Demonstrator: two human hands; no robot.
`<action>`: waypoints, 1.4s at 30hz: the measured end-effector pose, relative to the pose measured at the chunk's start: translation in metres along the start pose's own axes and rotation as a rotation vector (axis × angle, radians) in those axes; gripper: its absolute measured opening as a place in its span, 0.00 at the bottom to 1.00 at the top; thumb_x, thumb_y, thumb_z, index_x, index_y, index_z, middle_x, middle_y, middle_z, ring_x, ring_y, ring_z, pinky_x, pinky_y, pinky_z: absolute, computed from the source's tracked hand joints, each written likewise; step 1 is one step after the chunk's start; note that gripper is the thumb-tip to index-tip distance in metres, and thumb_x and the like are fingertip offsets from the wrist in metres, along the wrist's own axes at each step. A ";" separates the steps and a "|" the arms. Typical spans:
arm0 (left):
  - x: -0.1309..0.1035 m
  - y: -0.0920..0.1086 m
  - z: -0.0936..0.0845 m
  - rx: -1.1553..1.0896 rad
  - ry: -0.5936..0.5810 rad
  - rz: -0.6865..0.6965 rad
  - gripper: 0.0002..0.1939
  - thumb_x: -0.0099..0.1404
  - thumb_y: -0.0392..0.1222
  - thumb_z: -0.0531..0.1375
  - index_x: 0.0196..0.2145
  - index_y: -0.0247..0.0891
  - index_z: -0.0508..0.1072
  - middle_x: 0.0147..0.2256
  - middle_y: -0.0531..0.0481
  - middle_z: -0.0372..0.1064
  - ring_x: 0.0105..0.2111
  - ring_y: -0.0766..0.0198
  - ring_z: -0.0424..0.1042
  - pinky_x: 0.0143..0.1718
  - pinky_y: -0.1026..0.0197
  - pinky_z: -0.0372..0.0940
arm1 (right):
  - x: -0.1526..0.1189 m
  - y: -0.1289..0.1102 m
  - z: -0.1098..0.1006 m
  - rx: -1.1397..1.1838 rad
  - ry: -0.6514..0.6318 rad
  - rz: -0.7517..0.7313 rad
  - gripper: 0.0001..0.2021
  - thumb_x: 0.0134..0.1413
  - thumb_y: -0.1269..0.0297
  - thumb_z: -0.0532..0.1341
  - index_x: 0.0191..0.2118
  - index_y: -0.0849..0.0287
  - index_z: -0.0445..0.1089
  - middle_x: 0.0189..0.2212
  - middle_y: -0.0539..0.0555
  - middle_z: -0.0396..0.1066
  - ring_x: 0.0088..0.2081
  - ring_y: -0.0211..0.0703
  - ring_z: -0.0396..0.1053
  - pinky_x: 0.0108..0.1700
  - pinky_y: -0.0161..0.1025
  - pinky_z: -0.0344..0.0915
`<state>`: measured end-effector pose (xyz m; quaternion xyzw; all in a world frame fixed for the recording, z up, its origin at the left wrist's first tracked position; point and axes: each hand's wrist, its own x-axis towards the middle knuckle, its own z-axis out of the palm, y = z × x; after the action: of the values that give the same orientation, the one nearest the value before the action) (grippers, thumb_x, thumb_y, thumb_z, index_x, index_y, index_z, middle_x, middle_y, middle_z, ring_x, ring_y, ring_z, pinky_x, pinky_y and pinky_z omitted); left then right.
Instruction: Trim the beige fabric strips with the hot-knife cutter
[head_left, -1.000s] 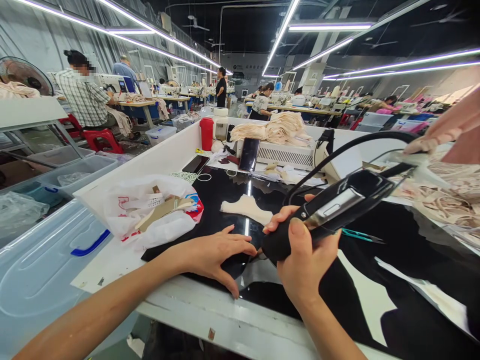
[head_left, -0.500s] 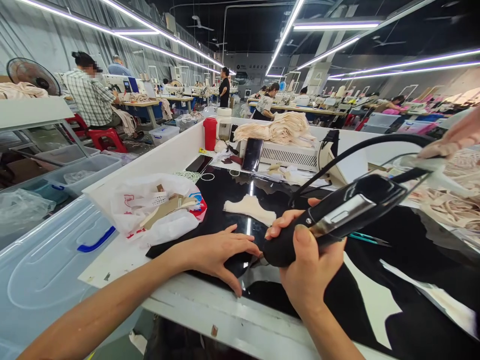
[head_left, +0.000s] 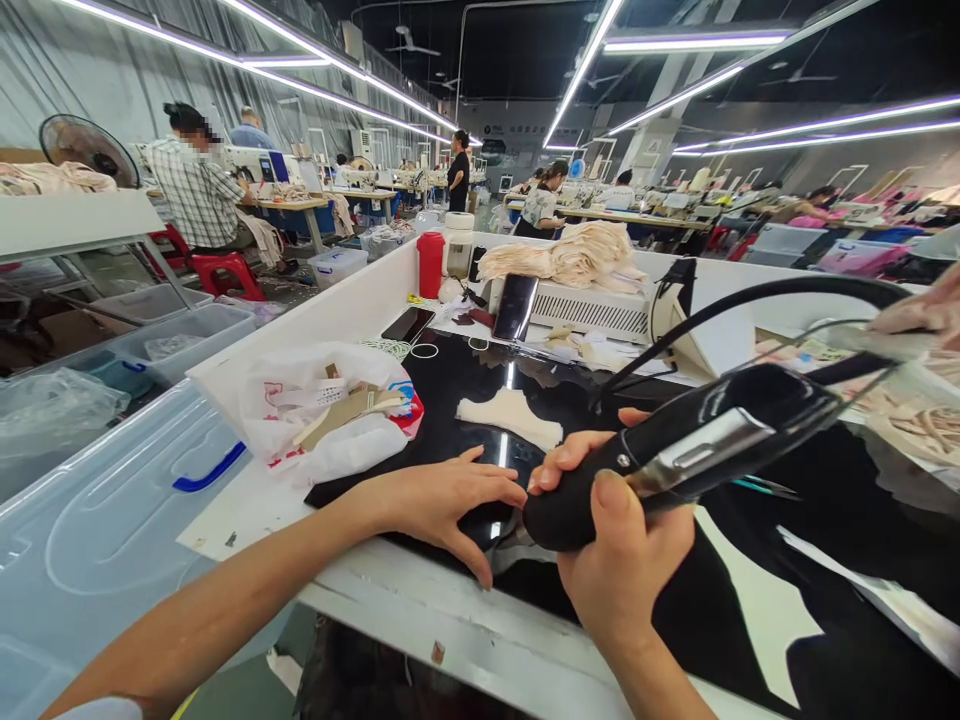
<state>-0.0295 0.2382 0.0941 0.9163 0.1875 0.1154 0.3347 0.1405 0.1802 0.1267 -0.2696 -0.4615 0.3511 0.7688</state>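
Observation:
My right hand [head_left: 622,550] is wrapped round a black handheld tool [head_left: 675,450] with a metal plate on its side and a cable at its rear. My left hand [head_left: 450,505] lies with fingers spread on the glossy black surface [head_left: 457,375], its fingertips close to the tool's front end. A cream fabric piece [head_left: 511,415] rests just beyond my hands. Further right, a pale cut shape [head_left: 757,600] and a white strip [head_left: 870,590] lie on black material. What is under the tool's front end is mostly hidden.
A plastic bag of scraps [head_left: 330,410] sits at the left. Behind are phones, a red cup [head_left: 430,265], a jar and a fabric stack [head_left: 570,255] on a white box. Teal tweezers [head_left: 765,487] lie right. Another person's hand [head_left: 919,310] is at the right edge.
The view has shifted slightly, so the bench items appear further right. The tool's front end sits slightly nearer my left fingertips. Both hands keep much the same pose.

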 end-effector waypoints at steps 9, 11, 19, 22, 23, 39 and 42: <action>0.001 -0.001 -0.001 -0.012 -0.009 -0.003 0.46 0.59 0.48 0.74 0.69 0.46 0.59 0.67 0.40 0.60 0.71 0.44 0.51 0.71 0.32 0.29 | -0.003 -0.002 0.005 -0.011 -0.006 -0.006 0.20 0.59 0.58 0.68 0.54 0.52 0.65 0.30 0.46 0.71 0.26 0.40 0.69 0.30 0.40 0.70; 0.002 0.001 -0.002 -0.014 -0.018 -0.014 0.46 0.59 0.48 0.74 0.69 0.46 0.59 0.67 0.41 0.60 0.71 0.44 0.51 0.71 0.32 0.28 | -0.005 -0.002 0.005 -0.005 -0.018 -0.006 0.20 0.58 0.58 0.69 0.54 0.52 0.65 0.31 0.46 0.71 0.26 0.40 0.69 0.30 0.40 0.71; 0.003 0.005 -0.001 0.000 -0.007 0.005 0.44 0.59 0.48 0.73 0.68 0.42 0.59 0.67 0.40 0.59 0.70 0.44 0.54 0.71 0.30 0.31 | -0.007 -0.001 0.005 -0.019 0.011 0.063 0.20 0.57 0.61 0.68 0.53 0.52 0.65 0.29 0.47 0.71 0.27 0.41 0.69 0.30 0.42 0.73; 0.001 0.006 -0.001 0.023 0.039 0.043 0.42 0.59 0.47 0.74 0.66 0.43 0.62 0.68 0.41 0.58 0.71 0.45 0.53 0.72 0.32 0.38 | -0.001 -0.005 0.003 -0.029 0.043 0.083 0.22 0.53 0.60 0.70 0.51 0.52 0.65 0.28 0.47 0.71 0.26 0.42 0.69 0.30 0.43 0.73; 0.001 0.006 -0.001 0.038 0.063 0.067 0.39 0.59 0.47 0.74 0.63 0.43 0.65 0.67 0.41 0.59 0.70 0.46 0.54 0.72 0.34 0.41 | 0.001 -0.006 0.002 -0.035 0.063 0.084 0.22 0.51 0.60 0.70 0.51 0.52 0.65 0.28 0.47 0.71 0.26 0.42 0.69 0.29 0.44 0.73; -0.008 -0.011 -0.006 0.448 0.248 0.072 0.08 0.74 0.41 0.60 0.41 0.39 0.80 0.64 0.43 0.66 0.68 0.50 0.59 0.71 0.43 0.50 | 0.018 -0.022 -0.010 -0.125 0.294 0.134 0.26 0.35 0.62 0.72 0.45 0.52 0.70 0.24 0.47 0.71 0.24 0.46 0.68 0.26 0.46 0.73; -0.007 -0.013 -0.006 0.500 0.324 0.030 0.12 0.74 0.32 0.55 0.46 0.38 0.78 0.64 0.42 0.66 0.66 0.51 0.62 0.70 0.40 0.49 | 0.020 -0.020 -0.012 -0.114 0.300 0.119 0.25 0.36 0.63 0.72 0.45 0.52 0.71 0.24 0.46 0.70 0.25 0.45 0.68 0.26 0.45 0.73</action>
<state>-0.0417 0.2477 0.0897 0.9426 0.2475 0.2153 0.0627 0.1634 0.1823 0.1472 -0.3888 -0.3440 0.3250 0.7905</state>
